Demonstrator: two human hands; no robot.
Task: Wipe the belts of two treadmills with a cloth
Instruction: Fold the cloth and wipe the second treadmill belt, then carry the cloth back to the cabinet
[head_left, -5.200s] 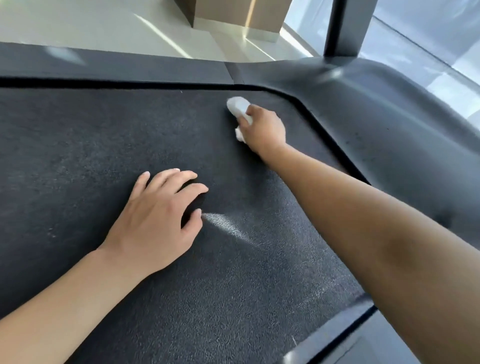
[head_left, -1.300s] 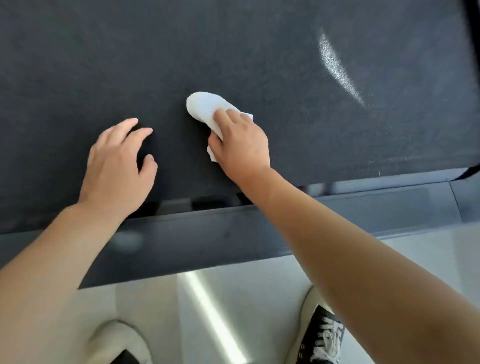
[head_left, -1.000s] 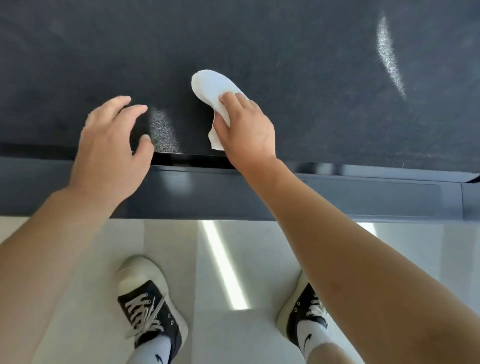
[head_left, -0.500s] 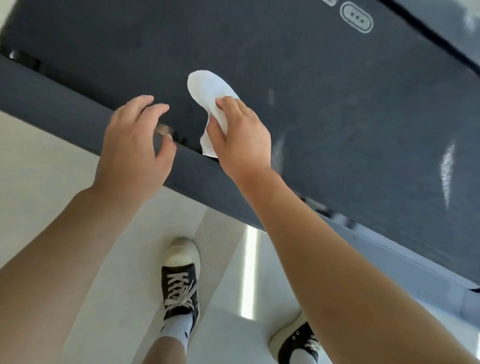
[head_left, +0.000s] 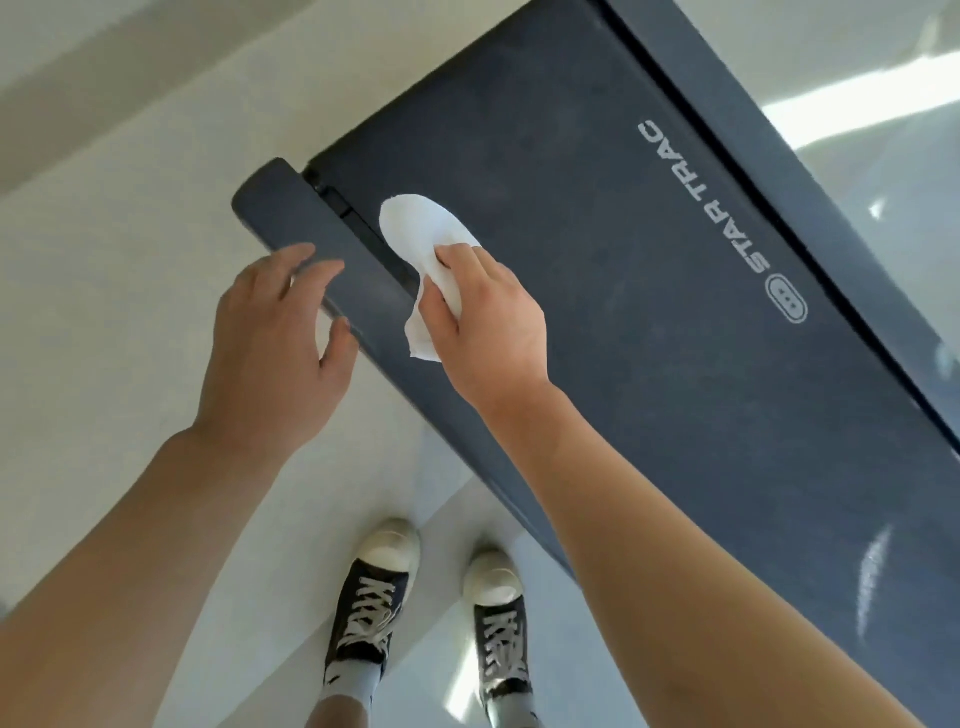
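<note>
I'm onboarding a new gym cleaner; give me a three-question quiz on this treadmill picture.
1. True or false: the right hand grips the white cloth.
2. Which edge of the belt is the cloth near: (a) by the rear end cap, (b) by the STAR TRAC logo?
3. What does the left hand hold?

Key: 1 true. 2 a. 3 nothing; its fingers are spread over the end cap, contact unclear.
</note>
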